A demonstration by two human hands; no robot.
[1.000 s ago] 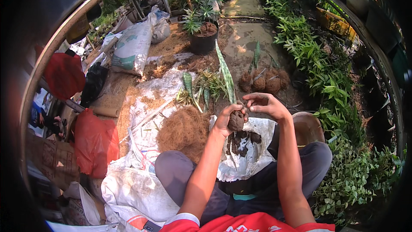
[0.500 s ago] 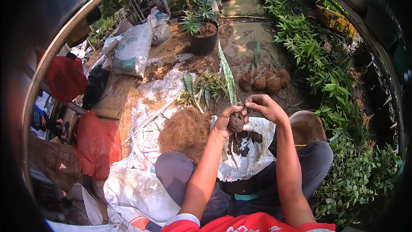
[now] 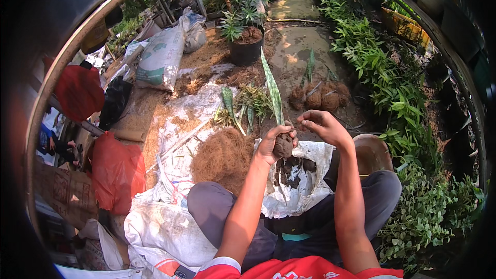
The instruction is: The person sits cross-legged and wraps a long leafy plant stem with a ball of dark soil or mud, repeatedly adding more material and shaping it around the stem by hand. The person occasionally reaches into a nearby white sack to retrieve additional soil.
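My left hand [image 3: 269, 144] is closed round a ball of dark wet soil [image 3: 283, 145] at the base of a snake plant leaf [image 3: 273, 88]. The mottled green leaf stands up from the ball, tilted slightly left. Just right of it is my right hand [image 3: 326, 128], raised and apart from the plant, its fingers loosely bent with gaps between them and nothing visible in them. Below my hands, a white plastic sack [image 3: 310, 188] lies opened before my lap, with dark soil [image 3: 297, 171] in it. Brown coconut fibre [image 3: 222, 160] is heaped left of it.
Several fibre-wrapped balls [image 3: 329, 96] sit on the path ahead, a leaf rising among them. Cut leaves [image 3: 228, 101] lie beyond the fibre. A black potted plant [image 3: 245, 52] stands farther off. A bucket [image 3: 373, 154] is by my right knee; a red plastic bag [image 3: 119, 175] is at left.
My right hand has drawn back to the right from the leaf base, and its fingers have loosened. My left hand still grips the soil ball; the leaf leans slightly more to the left.
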